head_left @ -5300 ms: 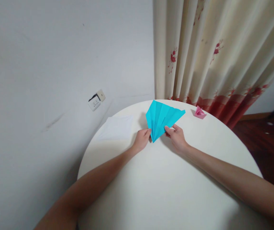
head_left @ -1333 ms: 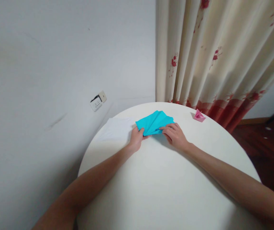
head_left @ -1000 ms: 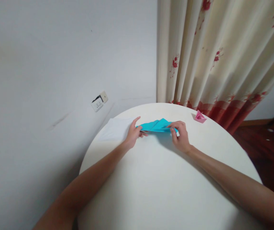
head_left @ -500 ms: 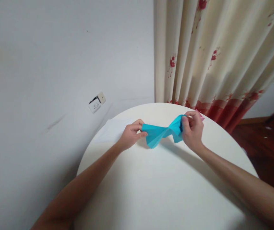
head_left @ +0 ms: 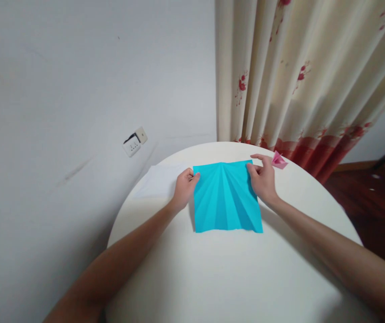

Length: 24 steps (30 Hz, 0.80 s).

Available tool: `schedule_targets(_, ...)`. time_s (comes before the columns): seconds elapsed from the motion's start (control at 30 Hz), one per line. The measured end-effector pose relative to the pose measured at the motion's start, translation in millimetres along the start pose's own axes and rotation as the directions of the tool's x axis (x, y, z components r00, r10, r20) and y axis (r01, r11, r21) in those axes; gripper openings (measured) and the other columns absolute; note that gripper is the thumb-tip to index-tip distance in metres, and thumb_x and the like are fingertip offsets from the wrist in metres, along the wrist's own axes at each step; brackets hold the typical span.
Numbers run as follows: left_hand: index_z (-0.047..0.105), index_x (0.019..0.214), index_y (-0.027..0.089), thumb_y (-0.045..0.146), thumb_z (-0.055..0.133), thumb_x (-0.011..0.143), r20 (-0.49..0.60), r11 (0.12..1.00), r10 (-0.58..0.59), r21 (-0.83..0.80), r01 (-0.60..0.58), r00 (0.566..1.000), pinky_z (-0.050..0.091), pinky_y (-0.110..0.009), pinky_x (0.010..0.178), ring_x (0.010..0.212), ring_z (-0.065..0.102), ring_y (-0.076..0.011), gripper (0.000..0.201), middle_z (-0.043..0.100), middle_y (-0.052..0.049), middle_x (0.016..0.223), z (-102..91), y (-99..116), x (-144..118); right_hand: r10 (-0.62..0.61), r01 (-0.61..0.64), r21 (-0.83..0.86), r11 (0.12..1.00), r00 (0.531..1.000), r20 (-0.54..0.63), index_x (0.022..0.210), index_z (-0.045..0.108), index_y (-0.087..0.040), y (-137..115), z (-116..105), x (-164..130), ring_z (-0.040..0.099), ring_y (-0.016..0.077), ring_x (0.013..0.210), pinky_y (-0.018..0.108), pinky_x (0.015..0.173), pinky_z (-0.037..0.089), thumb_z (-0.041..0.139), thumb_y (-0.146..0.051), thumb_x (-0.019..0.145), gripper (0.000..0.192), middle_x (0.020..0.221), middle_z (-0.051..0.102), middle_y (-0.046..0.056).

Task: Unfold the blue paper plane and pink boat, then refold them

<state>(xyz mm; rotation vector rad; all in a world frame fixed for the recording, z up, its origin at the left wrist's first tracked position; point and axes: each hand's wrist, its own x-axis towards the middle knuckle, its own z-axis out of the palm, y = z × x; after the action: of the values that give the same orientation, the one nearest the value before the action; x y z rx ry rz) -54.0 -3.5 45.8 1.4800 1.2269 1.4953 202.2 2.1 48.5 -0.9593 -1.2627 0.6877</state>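
Arrangement at a round white table [head_left: 226,278], read from left to right. A pale wall [head_left: 61,89], marked with a few scuffs, bears a white power socket [head_left: 132,146] and, just beside it, a beige cover plate [head_left: 141,134], with a dark gap showing between them. A white sheet [head_left: 155,181] lies on the far left part of the table, its right side near the left hand [head_left: 184,187]. That hand pinches the upper left corner of the blue paper [head_left: 226,197] between thumb and curled fingers. The blue paper, in front of the person over the middle of the table, is spread out with its face toward the viewer; creases fan from its upper edge down to a slightly wavy lower edge. Whether this lower edge touches the table is hard to tell from above. The right hand [head_left: 262,177] grips the upper right corner, thumb on the face, index finger extended above the edge. Behind rises a cream curtain [head_left: 289,89] with red floral sprays and a red lower band. Just beyond the right hand, a pink folded paper form [head_left: 279,161] rests near the table's far rim. Dark reddish flooring [head_left: 377,197] occupies the far right.
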Motion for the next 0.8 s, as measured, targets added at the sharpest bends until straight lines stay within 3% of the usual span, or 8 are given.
schedule_targets(0.1,0.053,0.070,0.019,0.039,0.077,0.070,0.039,0.993,-0.100,-0.053,0.102,0.994,0.037,-0.021,0.054,0.055,0.053,-0.0114,0.031,0.061,0.003,0.062,-0.4,-21.4,3.0,0.275,-0.297,0.131,0.946,0.947,0.165,0.114,0.060,-0.019,24.0,0.5,0.8,0.049,0.0112,0.050,0.021,0.044,0.038,0.077,-0.042,0.077,0.047,0.060,0.058,-0.006)
schedule_targets(0.2,0.059,0.081,0.019,0.044,0.082,0.066,0.060,0.973,-0.195,-0.114,0.200,0.979,0.039,-0.021,0.053,0.053,0.056,-0.0123,0.037,0.066,0.002,0.063,-1.9,-31.9,2.8,0.484,-0.604,0.230,0.763,0.770,0.416,0.098,0.068,-0.015,36.7,0.8,-0.8,0.065,0.0187,0.072,0.031,0.066,0.056,0.083,-0.036,0.071,0.038,0.082,0.072,0.006)
schedule_targets(0.27,0.064,0.093,0.017,0.044,0.085,0.064,0.117,0.956,-0.227,-0.161,0.244,0.967,0.045,-0.024,0.058,0.058,0.062,-0.0146,0.044,0.071,-0.002,0.073,-2.0,-33.3,2.2,0.538,-0.700,0.251,0.668,0.688,0.487,0.092,0.071,-0.014,38.4,1.4,-2.2,0.067,0.0216,0.080,0.034,0.076,0.057,0.084,-0.032,0.069,0.032,0.091,0.074,0.010)
schedule_targets(0.37,0.069,0.102,0.014,0.045,0.087,0.063,0.242,0.910,-0.284,-0.237,0.340,0.928,0.053,-0.032,0.073,0.075,0.069,-0.0206,0.053,0.076,-0.009,0.091,-1.6,-32.0,1.9,0.563,-0.733,0.231,0.640,0.652,0.507,0.089,0.073,-0.014,35.6,2.5,-3.0,0.068,0.0225,0.082,0.035,0.079,0.057,0.086,-0.029,0.066,0.030,0.092,0.075,0.011)
schedule_targets(0.5,0.073,0.099,0.013,0.046,0.089,0.061,0.277,0.888,-0.332,-0.231,0.397,0.902,0.054,-0.037,0.082,0.088,0.070,-0.0252,0.053,0.076,-0.012,0.100,-5.4,-32.5,5.0,0.515,-0.664,0.179,0.726,0.697,0.499,0.080,0.072,-0.016,34.7,1.0,0.1,0.064,0.0202,0.070,0.031,0.066,0.054,0.087,-0.039,0.063,0.032,0.076,0.072,0.007)
schedule_targets(0.67,0.071,0.069,0.013,0.051,0.078,0.071,0.243,0.974,-0.182,0.174,0.142,0.953,0.046,-0.027,0.058,0.061,0.063,-0.0178,0.039,0.070,-0.003,0.066,-14.8,-32.8,13.4,0.331,-0.346,-0.024,0.938,0.875,0.352,0.055,0.058,-0.018,38.9,-8.5,9.9,0.037,0.0097,0.048,0.025,0.043,0.028,0.076,-0.062,0.068,0.050,0.050,0.048,-0.003)
schedule_targets(0.73,0.068,0.062,0.014,0.048,0.075,0.073,0.285,0.943,-0.125,0.332,0.024,0.950,0.043,-0.026,0.056,0.058,0.061,-0.0169,0.037,0.066,-0.001,0.058,-17.8,-31.0,17.0,0.265,-0.248,-0.093,0.964,0.895,0.358,0.051,0.050,-0.019,40.0,-11.5,12.0,0.031,0.0084,0.047,0.025,0.044,0.022,0.072,-0.066,0.069,0.055,0.047,0.040,-0.004)
schedule_targets(0.8,0.072,0.072,0.015,0.042,0.078,0.070,0.348,0.932,-0.109,0.361,-0.026,0.931,0.048,-0.026,0.062,0.069,0.065,-0.0189,0.028,0.071,-0.003,0.070,-20.0,-28.4,19.7,0.240,-0.208,-0.122,0.970,0.878,0.413,0.049,0.046,-0.019,40.9,-12.3,11.2,0.028,0.0080,0.048,0.026,0.045,0.020,0.070,-0.066,0.071,0.058,0.047,0.036,-0.005)
